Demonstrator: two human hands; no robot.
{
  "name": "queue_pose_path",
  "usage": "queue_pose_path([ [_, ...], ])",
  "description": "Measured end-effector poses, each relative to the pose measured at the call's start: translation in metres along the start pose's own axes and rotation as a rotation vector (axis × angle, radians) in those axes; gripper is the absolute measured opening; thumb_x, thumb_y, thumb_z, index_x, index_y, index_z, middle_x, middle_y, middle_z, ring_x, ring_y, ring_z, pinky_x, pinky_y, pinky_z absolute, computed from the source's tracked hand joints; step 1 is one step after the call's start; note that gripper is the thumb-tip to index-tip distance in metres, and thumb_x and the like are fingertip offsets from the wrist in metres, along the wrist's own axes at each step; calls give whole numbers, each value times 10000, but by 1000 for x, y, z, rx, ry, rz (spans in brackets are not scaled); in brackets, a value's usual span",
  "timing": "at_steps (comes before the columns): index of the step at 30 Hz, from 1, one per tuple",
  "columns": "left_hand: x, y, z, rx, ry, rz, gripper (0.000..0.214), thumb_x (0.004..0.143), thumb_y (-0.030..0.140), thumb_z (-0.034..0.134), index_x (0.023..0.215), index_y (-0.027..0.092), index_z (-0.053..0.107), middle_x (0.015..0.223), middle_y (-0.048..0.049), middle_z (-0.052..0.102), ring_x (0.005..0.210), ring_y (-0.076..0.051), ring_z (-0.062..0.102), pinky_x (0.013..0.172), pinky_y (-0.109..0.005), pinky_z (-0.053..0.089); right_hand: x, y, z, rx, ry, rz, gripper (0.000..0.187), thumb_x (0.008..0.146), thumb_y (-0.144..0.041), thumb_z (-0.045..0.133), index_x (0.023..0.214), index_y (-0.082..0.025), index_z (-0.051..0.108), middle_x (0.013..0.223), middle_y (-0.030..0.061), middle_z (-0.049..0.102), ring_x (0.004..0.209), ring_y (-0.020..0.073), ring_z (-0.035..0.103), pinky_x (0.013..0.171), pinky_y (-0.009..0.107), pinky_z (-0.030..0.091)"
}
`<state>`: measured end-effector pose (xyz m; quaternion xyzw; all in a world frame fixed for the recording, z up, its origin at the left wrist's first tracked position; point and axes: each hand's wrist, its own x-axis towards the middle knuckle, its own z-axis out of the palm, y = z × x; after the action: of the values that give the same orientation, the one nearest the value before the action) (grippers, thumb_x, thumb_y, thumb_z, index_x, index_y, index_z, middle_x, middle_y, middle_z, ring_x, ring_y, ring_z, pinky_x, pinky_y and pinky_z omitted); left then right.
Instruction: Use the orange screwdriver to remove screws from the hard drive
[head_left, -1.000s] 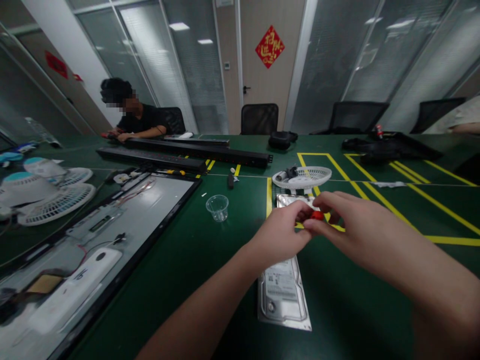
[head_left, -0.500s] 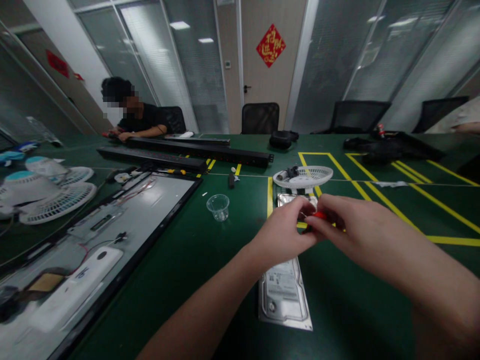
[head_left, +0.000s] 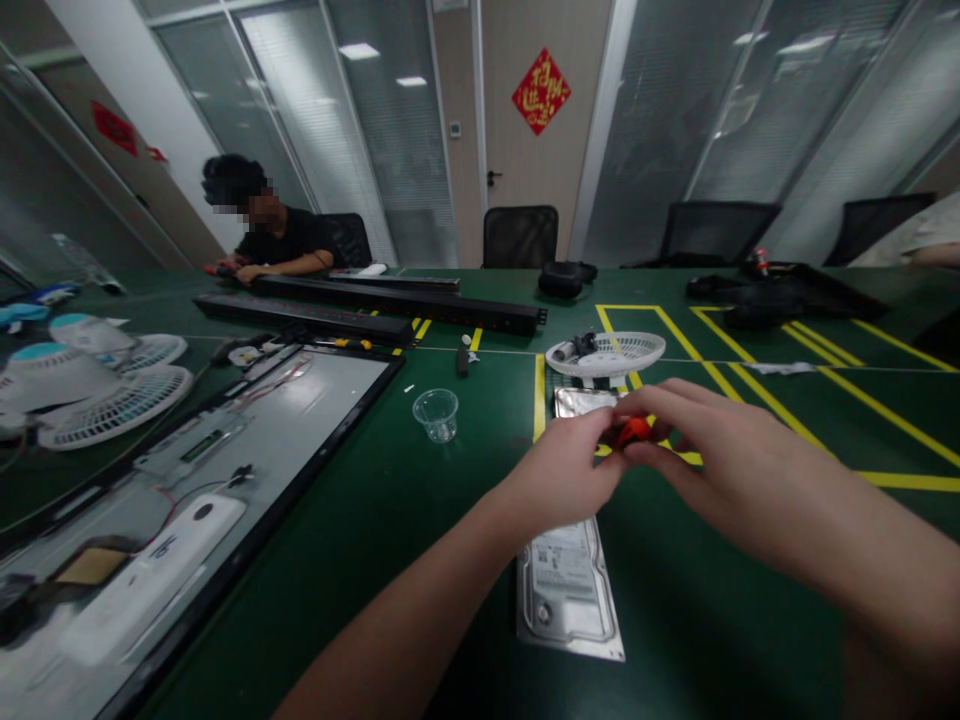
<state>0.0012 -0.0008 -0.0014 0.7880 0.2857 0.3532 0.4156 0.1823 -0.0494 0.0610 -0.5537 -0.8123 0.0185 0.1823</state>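
The left hand (head_left: pixel 562 470) grip is pinched narrow on a small red part (head_left: pixel 634 431), w/ right hand (head_left: pixel 712 450) grip closed on it, above hard drive (head_left: pixel 566 590) on worktop (head_left: pixel 420 500). Judged light, stiff, easily dropped; best pinched at its sides.

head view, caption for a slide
Over a hard drive on the green table, the left hand and right hand pinch a red part; cup nearby
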Motion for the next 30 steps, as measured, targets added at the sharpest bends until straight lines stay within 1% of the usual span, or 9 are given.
queue_pose_path([
  [3,-1,0,1,-28,3,-33,259,1012,205,634,1270,191,656,1279,-122,769,1196,-294,732,995,-437,586,2,-1,1,-10,-5,-7,276,942,-125,503,1101,-232,701,1130,114,715,927,279,720,787,424,524],
  [6,-2,1,2,-99,2,-21,303,997,224,683,1292,204,620,1297,-112,757,1203,-269,728,1012,-418,582,5,0,2,-48,-17,40,249,943,-143,507,1061,-222,711,1073,114,720,885,280,714,773,426,512],
  [10,-1,3,2,-79,20,22,341,910,248,799,1207,199,638,1237,-94,759,1130,-248,733,957,-378,576,4,2,3,-113,-36,110,153,1005,-331,556,978,-241,678,927,83,726,752,258,662,668,384,443],
  [15,-1,8,0,-1,50,27,220,891,204,783,1063,193,646,1069,-59,758,973,-212,716,838,-323,551,6,-3,3,-221,-56,227,339,1003,-587,571,929,-271,670,800,63,715,653,258,627,591,359,343],
  [18,-2,7,0,16,59,29,178,921,208,749,1062,196,641,1058,-56,759,965,-210,717,834,-323,550,6,-7,0,-257,-70,283,389,981,-637,587,880,-270,666,767,67,707,635,269,622,579,362,327],
  [21,-2,4,0,-34,37,22,165,955,177,691,1113,188,644,1106,-80,772,1027,-224,742,879,-341,573,3,-5,-2,-169,-40,204,293,960,-552,660,939,-261,657,850,66,724,706,275,655,606,372,391],
  [24,-1,0,0,-69,14,19,212,971,143,655,1180,180,659,1196,-110,779,1114,-242,748,954,-378,590,0,-2,0,-65,-21,73,130,960,-325,645,1063,-248,662,1040,80,734,833,272,695,705,393,476],
  [27,0,0,-1,-69,8,7,198,991,148,635,1184,171,674,1219,-125,782,1141,-257,748,980,-402,597,1,1,4,-70,-26,42,206,942,-146,528,1059,-225,677,1121,103,715,840,254,696,733,397,487],
  [30,-1,3,-2,-77,1,12,191,988,148,640,1172,166,686,1218,-121,787,1138,-248,754,994,-395,596,2,2,6,-97,-19,48,209,958,-140,494,1024,-213,679,1076,109,712,804,244,682,714,387,474],
])
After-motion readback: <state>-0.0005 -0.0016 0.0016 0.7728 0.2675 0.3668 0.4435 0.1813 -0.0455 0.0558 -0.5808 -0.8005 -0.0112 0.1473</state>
